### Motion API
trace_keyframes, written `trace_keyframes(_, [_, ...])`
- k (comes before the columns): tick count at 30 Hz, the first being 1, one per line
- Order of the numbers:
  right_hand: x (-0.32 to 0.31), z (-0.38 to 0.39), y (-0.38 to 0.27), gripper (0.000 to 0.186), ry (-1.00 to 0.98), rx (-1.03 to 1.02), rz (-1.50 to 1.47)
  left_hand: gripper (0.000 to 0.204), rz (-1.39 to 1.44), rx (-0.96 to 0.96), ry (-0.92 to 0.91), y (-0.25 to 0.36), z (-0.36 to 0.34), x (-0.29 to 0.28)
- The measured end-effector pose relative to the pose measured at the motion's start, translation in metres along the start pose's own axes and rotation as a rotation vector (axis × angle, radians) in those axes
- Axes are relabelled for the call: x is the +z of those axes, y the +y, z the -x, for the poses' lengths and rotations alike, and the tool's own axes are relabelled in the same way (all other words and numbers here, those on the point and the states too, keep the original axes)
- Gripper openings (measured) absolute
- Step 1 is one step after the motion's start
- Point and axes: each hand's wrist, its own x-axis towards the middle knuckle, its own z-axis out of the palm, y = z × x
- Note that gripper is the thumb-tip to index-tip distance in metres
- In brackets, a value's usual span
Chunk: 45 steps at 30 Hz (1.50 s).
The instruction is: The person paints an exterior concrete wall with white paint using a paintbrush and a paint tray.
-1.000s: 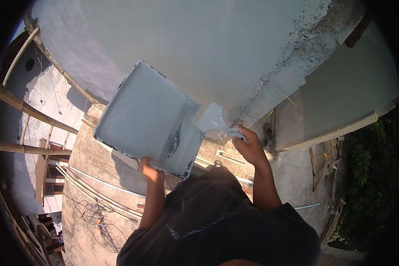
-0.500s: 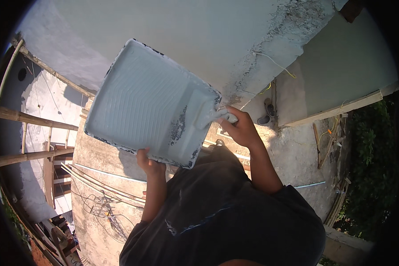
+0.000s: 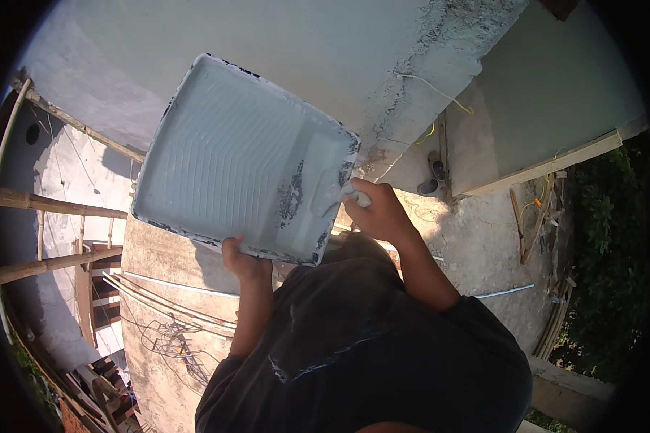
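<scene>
My left hand [image 3: 245,261] grips the near edge of a paint tray [image 3: 217,137], thumb over the rim and the other fingers hidden under it. Ridges run across the tray's broad part, and it is coated in pale grey-blue paint with dark chipped patches on the rim. In my right hand [image 3: 380,211] is a paint-covered paintbrush [image 3: 357,196], held by its handle at the tray's right edge. Its head lies low in the tray's well and blends with the paint, so the bristles are hard to make out.
Ahead stands a grey-blue painted wall [image 3: 303,43] with a rough corner and a dangling wire [image 3: 437,92]. Bamboo poles [image 3: 58,202] form a frame at left. On the concrete floor [image 3: 148,289] lie thin rods and tangled wire [image 3: 173,343]. Shoes [image 3: 433,173] sit near the wall.
The tray has shifted slightly up and to the left in view. My right hand has moved a little down and left with the paintbrush, whose head is still in the well.
</scene>
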Motion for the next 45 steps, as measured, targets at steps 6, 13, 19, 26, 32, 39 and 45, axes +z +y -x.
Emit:
trace_keyframes(6, [0.007, 0.005, 0.012, 0.016, -0.017, -0.02, -0.03, 0.052, 0.006, 0.009, 0.004, -0.005, 0.001, -0.002])
trace_keyframes(13, [0.005, 0.007, 0.027, 0.012, 0.006, 0.081, -0.195, 0.053, 0.018, -0.002, 0.002, -0.007, -0.002, -0.009])
trace_keyframes(19, [-0.009, 0.012, 0.007, 0.016, 0.187, 0.106, -0.485, 0.06, 0.087, -0.056, -0.014, -0.008, -0.008, -0.018])
trace_keyframes(26, [0.008, 0.004, 0.01, 0.033, 0.034, 0.18, -0.274, 0.071, 0.078, -0.195, -0.017, -0.012, -0.009, -0.02])
trace_keyframes(32, [0.024, 0.004, 0.01, 0.03, 0.081, -0.114, -0.037, 0.074, 0.076, -0.239, -0.05, -0.016, -0.014, -0.025])
trace_keyframes(39, [0.014, 0.0, 0.013, 0.028, -0.187, -0.028, 0.07, 0.074, 0.036, -0.208, -0.088, -0.021, -0.022, -0.032])
trace_keyframes(45, [-0.007, -0.003, 0.005, 0.027, -0.266, 0.094, 0.195, 0.072, 0.007, -0.174, -0.094, -0.024, -0.021, -0.036])
